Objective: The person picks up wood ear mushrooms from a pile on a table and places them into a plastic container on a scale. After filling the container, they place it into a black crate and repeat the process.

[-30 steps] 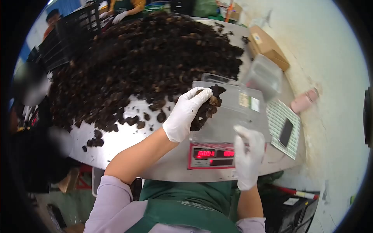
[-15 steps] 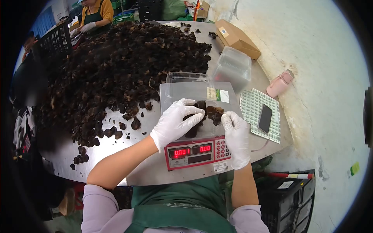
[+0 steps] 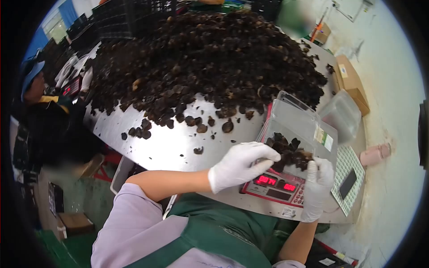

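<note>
The left hand point(image 3: 243, 165) and right hand point(image 3: 318, 190) face each other, gloved fingers bent, apart.

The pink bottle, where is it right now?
In the head view, the pink bottle is at the right, on the person's right side, near the pale wall and just beyond the green-and-white patterned sheet under the dark phone.

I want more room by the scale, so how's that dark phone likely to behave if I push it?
The phone looks slim and rigid, so it should move as one stiff piece. Lying flat on the patterned sheet, it seems unlikely to roll or tip. The sheet looks thin, so it might shift along with it.
</note>
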Demonstrator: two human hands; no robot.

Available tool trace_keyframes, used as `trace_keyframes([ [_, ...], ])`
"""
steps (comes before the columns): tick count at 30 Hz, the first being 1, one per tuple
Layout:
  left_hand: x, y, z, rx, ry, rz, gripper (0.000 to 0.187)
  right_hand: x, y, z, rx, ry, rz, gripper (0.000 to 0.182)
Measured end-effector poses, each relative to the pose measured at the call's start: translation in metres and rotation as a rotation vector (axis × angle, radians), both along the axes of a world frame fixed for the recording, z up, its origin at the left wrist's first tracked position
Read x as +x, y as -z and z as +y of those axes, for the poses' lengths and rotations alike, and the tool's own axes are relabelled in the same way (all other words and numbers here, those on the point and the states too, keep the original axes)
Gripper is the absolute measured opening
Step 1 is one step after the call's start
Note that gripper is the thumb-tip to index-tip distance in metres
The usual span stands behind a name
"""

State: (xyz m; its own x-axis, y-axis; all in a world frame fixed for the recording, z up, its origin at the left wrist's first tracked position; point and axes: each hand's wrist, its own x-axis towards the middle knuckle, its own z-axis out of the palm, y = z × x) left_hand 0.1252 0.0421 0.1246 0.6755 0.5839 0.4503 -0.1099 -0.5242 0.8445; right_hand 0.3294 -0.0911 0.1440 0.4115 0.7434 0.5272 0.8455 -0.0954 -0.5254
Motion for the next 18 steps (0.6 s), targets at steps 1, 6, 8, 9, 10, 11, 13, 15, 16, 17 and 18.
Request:
trace_keyframes([
  [1,-0.016,0.003,0.004,0.099,-0.047,-0.041,0.016,0.005,0.001,0.003,-0.005,-0.018,0.005,0.007],
  [6,-0.074,0.052,0.043,-0.334,-0.295,0.045,0.019,0.007,0.003,0.014,-0.098,0.0,-0.191,0.006],
  [8,-0.064,0.076,0.044,-0.571,-0.221,-0.101,0.024,-0.005,0.005,0.018,-0.053,0.007,-0.271,0.004],
  [9,-0.053,0.079,0.035,-0.601,-0.188,-0.107,0.024,-0.011,0.006,0.023,-0.059,-0.003,-0.287,0.003],
  [10,-0.039,0.078,0.022,-0.61,-0.236,-0.087,0.024,-0.017,0.008,0.03,-0.056,-0.061,-0.242,0.006],
  [11,-0.025,0.078,0.011,-0.61,-0.286,-0.072,0.025,-0.019,0.013,0.038,-0.014,-0.098,-0.224,0.008],
  [13,-0.007,0.078,0.0,-0.588,-0.342,-0.019,0.026,-0.027,0.023,0.047,0.004,-0.084,-0.155,0.009],
  [15,0.001,0.065,-0.009,-0.644,-0.311,-0.04,0.026,-0.017,0.041,0.049,-0.096,-0.116,0.001,0.011],
  [16,0.005,0.07,-0.012,-0.484,-0.382,-0.01,0.022,-0.017,0.043,0.049,-0.121,-0.101,0.006,0.011],
  [17,0.009,0.073,-0.016,-0.406,-0.436,-0.019,0.021,-0.018,0.046,0.048,-0.115,-0.05,-0.027,0.012],
  [18,0.015,0.08,-0.019,-0.355,-0.502,-0.021,0.021,-0.018,0.05,0.047,-0.105,-0.005,-0.063,0.014],
])
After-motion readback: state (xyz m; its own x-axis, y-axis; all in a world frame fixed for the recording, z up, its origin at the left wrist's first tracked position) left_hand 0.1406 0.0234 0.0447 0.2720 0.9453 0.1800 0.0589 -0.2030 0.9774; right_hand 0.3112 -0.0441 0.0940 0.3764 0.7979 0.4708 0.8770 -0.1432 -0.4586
